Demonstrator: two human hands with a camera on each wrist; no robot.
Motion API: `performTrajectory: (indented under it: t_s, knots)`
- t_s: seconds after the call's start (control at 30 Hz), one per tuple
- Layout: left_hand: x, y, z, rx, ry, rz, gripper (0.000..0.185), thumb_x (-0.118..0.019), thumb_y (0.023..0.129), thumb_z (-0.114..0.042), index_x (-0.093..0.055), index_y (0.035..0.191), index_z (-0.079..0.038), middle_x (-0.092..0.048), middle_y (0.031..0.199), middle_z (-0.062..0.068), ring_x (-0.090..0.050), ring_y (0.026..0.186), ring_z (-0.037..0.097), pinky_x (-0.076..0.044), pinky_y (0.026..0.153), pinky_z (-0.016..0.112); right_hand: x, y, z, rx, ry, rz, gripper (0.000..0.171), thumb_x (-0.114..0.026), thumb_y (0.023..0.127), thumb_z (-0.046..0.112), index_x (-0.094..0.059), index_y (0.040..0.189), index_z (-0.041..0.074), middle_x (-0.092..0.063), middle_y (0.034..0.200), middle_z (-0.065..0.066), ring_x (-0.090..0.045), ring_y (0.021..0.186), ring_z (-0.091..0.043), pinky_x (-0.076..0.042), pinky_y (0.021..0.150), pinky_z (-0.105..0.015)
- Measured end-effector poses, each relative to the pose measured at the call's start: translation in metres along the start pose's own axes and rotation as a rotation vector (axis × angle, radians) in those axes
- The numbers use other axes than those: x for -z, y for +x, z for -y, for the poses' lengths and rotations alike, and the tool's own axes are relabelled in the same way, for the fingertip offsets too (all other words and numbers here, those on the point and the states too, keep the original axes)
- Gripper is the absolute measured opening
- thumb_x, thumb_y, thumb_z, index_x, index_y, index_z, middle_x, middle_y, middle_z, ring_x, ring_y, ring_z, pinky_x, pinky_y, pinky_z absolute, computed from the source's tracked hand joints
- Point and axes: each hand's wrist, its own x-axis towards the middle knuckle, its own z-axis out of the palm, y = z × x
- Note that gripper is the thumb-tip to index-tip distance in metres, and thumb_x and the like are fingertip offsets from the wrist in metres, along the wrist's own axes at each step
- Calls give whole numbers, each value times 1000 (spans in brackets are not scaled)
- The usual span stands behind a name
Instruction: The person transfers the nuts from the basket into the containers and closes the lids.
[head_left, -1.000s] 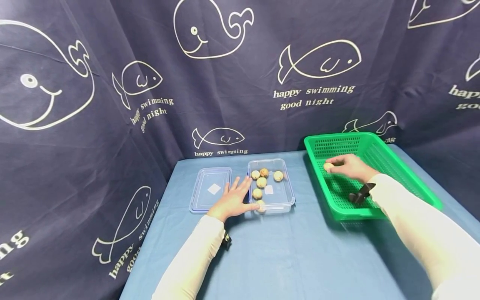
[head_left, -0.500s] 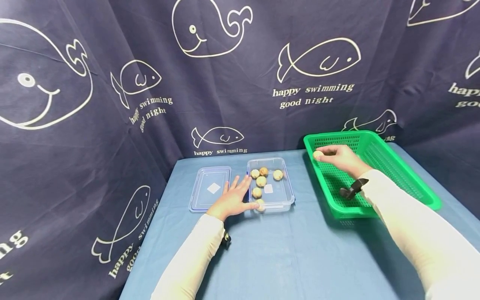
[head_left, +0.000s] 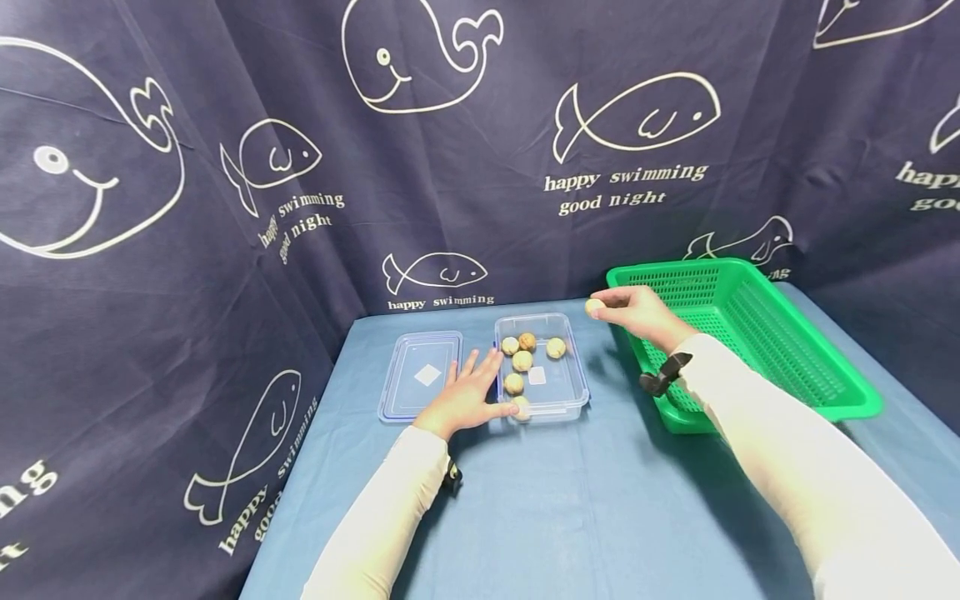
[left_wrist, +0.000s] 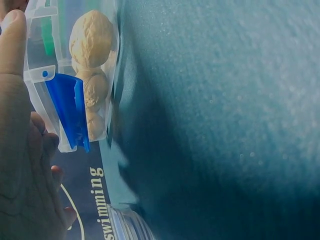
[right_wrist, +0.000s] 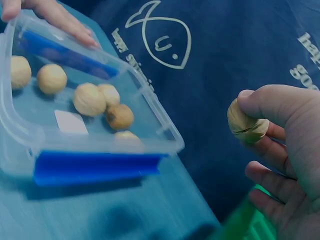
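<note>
My right hand (head_left: 633,310) pinches a walnut (head_left: 594,306) (right_wrist: 246,125) in the air, between the green basket (head_left: 795,350) and the clear plastic box (head_left: 558,398). Several walnuts (head_left: 522,362) (right_wrist: 90,99) lie in that box. My left hand (head_left: 465,396) lies flat on the table against the box's left side, thumb at its near corner and fingers straight. In the left wrist view a walnut (left_wrist: 91,41) shows through the box wall beside my thumb (left_wrist: 12,42).
The box's clear lid (head_left: 422,375) lies flat just left of my left hand. The table is covered in blue cloth (head_left: 570,500). A dark curtain with whale and fish drawings (head_left: 450,150) hangs close behind and to the left.
My right hand has lifted the walnut out of the green basket and carried it left toward the clear box. The left hand has stayed put.
</note>
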Motion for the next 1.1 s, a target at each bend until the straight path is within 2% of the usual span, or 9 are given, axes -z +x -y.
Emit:
performTrajectory:
  t_s: [0.23,0.57,0.83,1.1]
  knots:
    - [0,0,0,3,5,4,106,-55,88,-75,-13,164,-14,-11,170,4,-4,156,34,-4,120,65,-31,11,13,27,52,12,47,-74,94,24,-65,132,-1,-68,125,-20,-65,113,-29,-52,96,-41]
    - [2,-1,-1,-6,0,1,106,-56,89,-73,-14,163,-11,-13,170,6,-7,155,38,-5,119,66,-63,16,27,33,89,72,45,-73,94,20,-64,132,-2,-68,127,-20,-64,115,-31,-50,100,-47]
    - [1,-1,-1,0,-14,6,107,-57,88,-74,-14,163,-11,-13,170,6,-7,155,38,-5,119,66,-88,16,29,58,2,69,41,-73,93,20,-68,129,0,-70,124,-18,-65,113,-29,-54,94,-44]
    - [0,1,0,-6,-8,1,107,-57,88,-74,-14,163,-11,-13,170,5,-7,155,38,-6,119,67,-112,20,23,113,11,100,42,-73,94,22,-68,128,-1,-69,126,-18,-62,121,-32,-50,101,-49]
